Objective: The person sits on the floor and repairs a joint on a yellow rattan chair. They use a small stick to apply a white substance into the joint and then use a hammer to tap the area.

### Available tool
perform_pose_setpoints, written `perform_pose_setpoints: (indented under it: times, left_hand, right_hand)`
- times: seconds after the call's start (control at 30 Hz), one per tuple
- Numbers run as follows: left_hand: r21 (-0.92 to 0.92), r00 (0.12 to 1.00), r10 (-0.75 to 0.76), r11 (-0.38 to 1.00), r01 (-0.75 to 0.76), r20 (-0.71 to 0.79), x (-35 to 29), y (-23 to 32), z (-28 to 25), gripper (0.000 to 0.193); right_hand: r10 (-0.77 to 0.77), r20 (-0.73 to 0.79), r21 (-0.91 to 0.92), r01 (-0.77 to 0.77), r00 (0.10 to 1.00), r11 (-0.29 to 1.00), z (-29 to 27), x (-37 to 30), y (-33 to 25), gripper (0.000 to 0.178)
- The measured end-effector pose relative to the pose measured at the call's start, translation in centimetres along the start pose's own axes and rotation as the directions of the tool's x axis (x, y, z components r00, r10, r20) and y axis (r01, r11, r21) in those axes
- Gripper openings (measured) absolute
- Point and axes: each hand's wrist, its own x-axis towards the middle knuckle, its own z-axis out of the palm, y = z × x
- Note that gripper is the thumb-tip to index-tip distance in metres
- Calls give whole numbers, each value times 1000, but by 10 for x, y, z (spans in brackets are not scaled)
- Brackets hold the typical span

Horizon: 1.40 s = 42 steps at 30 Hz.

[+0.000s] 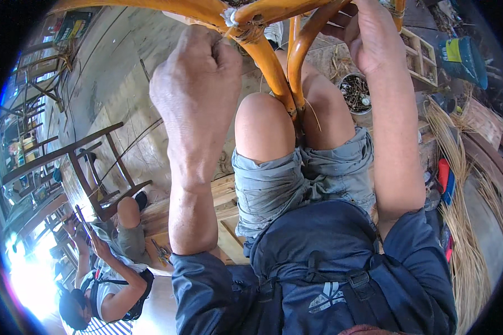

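Note:
A glossy orange-brown rattan frame (265,58) rises from between my knees, its poles meeting at a bound joint near the top edge. White material is stuck on that joint. My left hand (198,92) is closed in a fist just below and left of the joint; what its fingers pinch is hidden, though a thin pale strand shows near them. At the upper right, my right hand (371,42) has its fingers curled by the curved pole and seems to grip it, with the fingertips partly hidden. A thin loose strand hangs from the poles at my knees.
Beyond my right knee stand a bowl of short scraps (356,93), a wooden tray (420,56) and a dark teal bucket (464,61). Long rattan strips (458,223) lie along my right. A dark wooden chair frame (103,173) and a seated co-worker (114,279) are left.

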Motion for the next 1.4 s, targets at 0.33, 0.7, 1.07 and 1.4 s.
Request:
perform_pose_setpoints:
  times: [0.33,0.7,1.07,1.4]
  left_hand:
    - [-22,1000,-26,999,26,-18,-3,0,1,15]
    - [-243,970,-93,969,36,-226,-22,-21,7,9]
    - [-300,950,-33,952,-66,-312,-24,-36,46,8]
    - [-291,911,23,944,-155,-411,-14,-33,52,15]
  right_hand:
    - [185,-180,8,-186,966,982,20,1,-24,49]
    - [51,153,8,-53,987,999,-18,24,19,55]
    - [60,150,0,-61,987,998,-13,24,14,68]
    - [49,194,-62,-37,980,997,-15,26,13,63]
